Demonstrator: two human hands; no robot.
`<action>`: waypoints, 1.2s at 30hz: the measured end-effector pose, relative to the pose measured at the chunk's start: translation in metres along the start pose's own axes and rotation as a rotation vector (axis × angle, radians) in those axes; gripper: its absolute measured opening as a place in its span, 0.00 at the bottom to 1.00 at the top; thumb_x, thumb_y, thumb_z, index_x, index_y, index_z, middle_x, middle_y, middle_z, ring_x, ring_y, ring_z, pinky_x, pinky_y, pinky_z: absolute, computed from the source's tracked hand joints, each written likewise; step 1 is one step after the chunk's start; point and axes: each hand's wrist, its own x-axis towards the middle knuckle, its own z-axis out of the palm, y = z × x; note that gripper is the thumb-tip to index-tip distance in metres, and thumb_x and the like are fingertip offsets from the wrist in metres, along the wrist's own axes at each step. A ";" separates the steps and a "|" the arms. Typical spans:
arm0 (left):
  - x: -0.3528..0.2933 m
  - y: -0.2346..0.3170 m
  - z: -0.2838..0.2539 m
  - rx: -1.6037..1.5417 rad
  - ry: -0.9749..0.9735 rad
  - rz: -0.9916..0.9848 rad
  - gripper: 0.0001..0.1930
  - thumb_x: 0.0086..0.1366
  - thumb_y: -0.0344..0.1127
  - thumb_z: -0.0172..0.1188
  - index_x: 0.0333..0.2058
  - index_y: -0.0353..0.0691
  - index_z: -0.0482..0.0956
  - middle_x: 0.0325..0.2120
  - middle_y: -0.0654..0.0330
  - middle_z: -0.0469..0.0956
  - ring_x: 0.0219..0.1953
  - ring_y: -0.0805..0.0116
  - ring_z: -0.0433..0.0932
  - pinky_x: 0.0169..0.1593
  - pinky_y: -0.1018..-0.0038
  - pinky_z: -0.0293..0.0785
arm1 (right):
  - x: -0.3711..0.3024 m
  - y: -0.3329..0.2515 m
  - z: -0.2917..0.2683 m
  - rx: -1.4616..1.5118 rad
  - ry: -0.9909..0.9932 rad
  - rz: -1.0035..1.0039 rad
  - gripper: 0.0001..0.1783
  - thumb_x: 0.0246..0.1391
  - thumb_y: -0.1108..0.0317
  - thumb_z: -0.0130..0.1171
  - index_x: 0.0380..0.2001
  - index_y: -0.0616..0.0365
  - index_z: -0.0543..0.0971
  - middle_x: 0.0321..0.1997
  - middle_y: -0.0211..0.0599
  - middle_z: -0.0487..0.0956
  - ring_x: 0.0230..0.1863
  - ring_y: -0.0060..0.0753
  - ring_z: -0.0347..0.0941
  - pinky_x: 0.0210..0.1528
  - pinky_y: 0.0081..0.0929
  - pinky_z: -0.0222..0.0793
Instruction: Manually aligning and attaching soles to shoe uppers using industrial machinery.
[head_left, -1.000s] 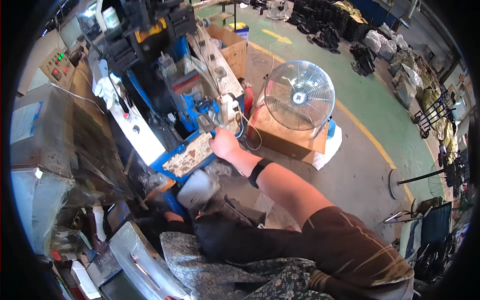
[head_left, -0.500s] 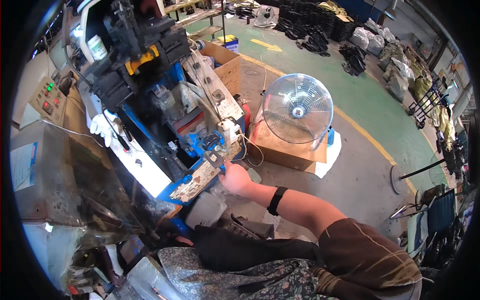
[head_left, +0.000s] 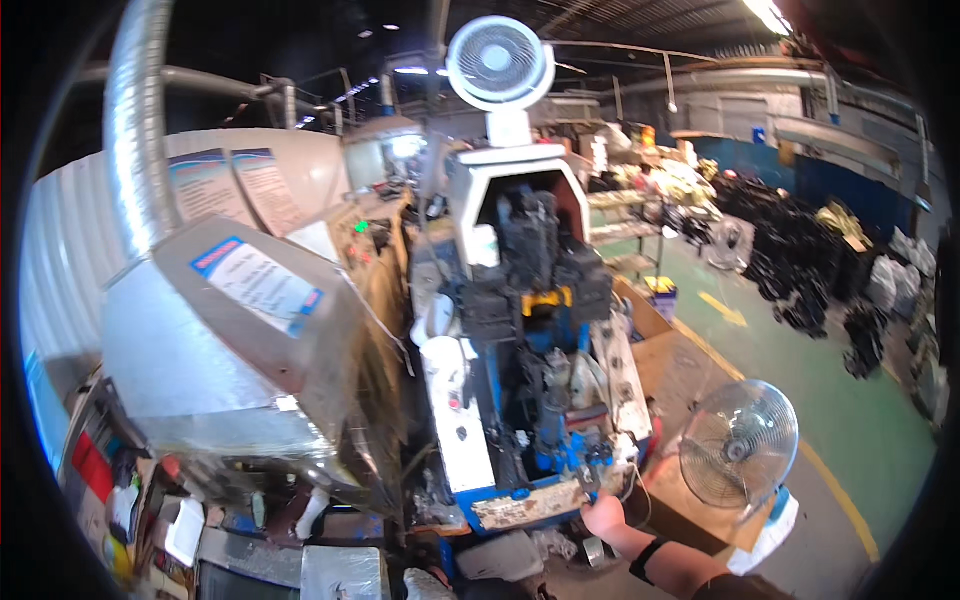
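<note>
My right hand [head_left: 603, 515] is at the front right corner of a machine [head_left: 530, 503] with a blue frame and worn white panels. Its fingers are closed against the front edge, below a small metal bracket [head_left: 588, 480]; what they grip is hidden. Behind that bracket sit blue clamp-like parts [head_left: 572, 452]. Deeper in stands a black mechanism with a yellow piece [head_left: 547, 300]. A white glove [head_left: 445, 365] appears to lie on the machine's left ledge. My left hand is out of sight.
At the right, a round wire-caged fan [head_left: 740, 445] stands by a cardboard box [head_left: 690, 510]. A metal hood [head_left: 210, 350] with a duct [head_left: 135, 130] fills the left. A small white fan [head_left: 500, 62] tops the machine. Black piles [head_left: 785, 240] line the far floor.
The view has swung up and to the left, bringing in the hood, the top fan and the ceiling. My right hand stays at the machine's front corner.
</note>
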 end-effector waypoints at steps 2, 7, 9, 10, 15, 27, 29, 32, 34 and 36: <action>-0.019 -0.001 -0.014 0.027 0.021 -0.018 0.25 0.66 0.39 0.51 0.59 0.33 0.70 0.59 0.39 0.67 0.60 0.39 0.65 0.64 0.52 0.61 | 0.004 0.000 -0.001 0.024 0.040 -0.030 0.20 0.47 0.61 0.59 0.40 0.66 0.78 0.32 0.63 0.80 0.40 0.62 0.78 0.45 0.49 0.74; -0.110 -0.019 -0.056 0.100 -0.066 -0.057 0.26 0.66 0.39 0.51 0.59 0.33 0.70 0.59 0.39 0.67 0.61 0.39 0.64 0.64 0.52 0.61 | 0.011 -0.007 0.002 0.013 0.082 -0.024 0.19 0.54 0.55 0.57 0.33 0.64 0.79 0.33 0.60 0.81 0.40 0.61 0.78 0.46 0.49 0.74; -0.132 -0.022 -0.060 0.113 -0.102 -0.065 0.26 0.65 0.39 0.51 0.59 0.34 0.70 0.59 0.39 0.67 0.61 0.39 0.64 0.64 0.52 0.61 | 0.019 -0.010 -0.001 0.000 0.068 -0.044 0.19 0.53 0.55 0.58 0.34 0.63 0.80 0.34 0.60 0.81 0.40 0.60 0.78 0.47 0.49 0.74; -0.142 -0.025 -0.060 0.116 -0.120 -0.068 0.26 0.65 0.39 0.51 0.59 0.34 0.70 0.59 0.39 0.67 0.61 0.39 0.64 0.64 0.52 0.61 | 0.017 -0.010 0.000 -0.014 0.077 -0.056 0.19 0.52 0.55 0.59 0.35 0.64 0.80 0.35 0.59 0.81 0.41 0.60 0.78 0.47 0.48 0.74; -0.152 -0.027 -0.062 0.012 -0.088 -0.140 0.26 0.63 0.41 0.53 0.58 0.37 0.71 0.57 0.41 0.68 0.59 0.38 0.64 0.62 0.48 0.61 | 0.016 -0.015 0.003 -0.087 0.049 -0.040 0.20 0.46 0.62 0.61 0.38 0.67 0.78 0.39 0.63 0.80 0.46 0.62 0.76 0.51 0.48 0.72; -0.145 -0.027 -0.070 0.046 -0.131 -0.065 0.27 0.62 0.41 0.55 0.58 0.34 0.71 0.58 0.40 0.68 0.58 0.38 0.65 0.61 0.48 0.61 | -0.010 0.053 -0.015 0.061 -0.225 0.095 0.37 0.45 0.57 0.71 0.53 0.68 0.68 0.42 0.51 0.80 0.48 0.38 0.77 0.50 0.32 0.74; -0.152 -0.011 -0.084 0.087 -0.268 -0.272 0.27 0.64 0.41 0.54 0.59 0.34 0.70 0.59 0.40 0.67 0.59 0.38 0.65 0.63 0.47 0.60 | -0.085 0.001 -0.061 0.248 -0.436 -0.193 0.37 0.45 0.56 0.73 0.54 0.64 0.70 0.52 0.46 0.78 0.53 0.40 0.75 0.55 0.29 0.71; -0.146 -0.037 -0.054 0.042 -0.113 -0.083 0.26 0.64 0.40 0.54 0.58 0.33 0.72 0.59 0.39 0.67 0.59 0.37 0.64 0.63 0.47 0.60 | -0.151 0.060 -0.103 -0.763 -0.720 -0.161 0.34 0.51 0.34 0.58 0.53 0.44 0.79 0.63 0.29 0.72 0.65 0.47 0.65 0.63 0.67 0.56; -0.151 -0.056 -0.039 0.052 -0.054 0.066 0.24 0.62 0.38 0.56 0.57 0.36 0.74 0.58 0.39 0.68 0.60 0.37 0.64 0.63 0.46 0.60 | -0.193 0.097 -0.113 -1.002 -0.582 -0.086 0.35 0.50 0.29 0.51 0.52 0.39 0.80 0.62 0.29 0.72 0.67 0.46 0.60 0.61 0.71 0.53; -0.151 -0.100 -0.022 0.238 -0.026 0.378 0.24 0.59 0.38 0.61 0.56 0.46 0.76 0.57 0.40 0.70 0.59 0.40 0.66 0.60 0.42 0.62 | -0.225 0.142 -0.125 -0.934 -0.442 0.017 0.32 0.49 0.34 0.53 0.51 0.38 0.81 0.60 0.27 0.74 0.64 0.42 0.62 0.60 0.64 0.57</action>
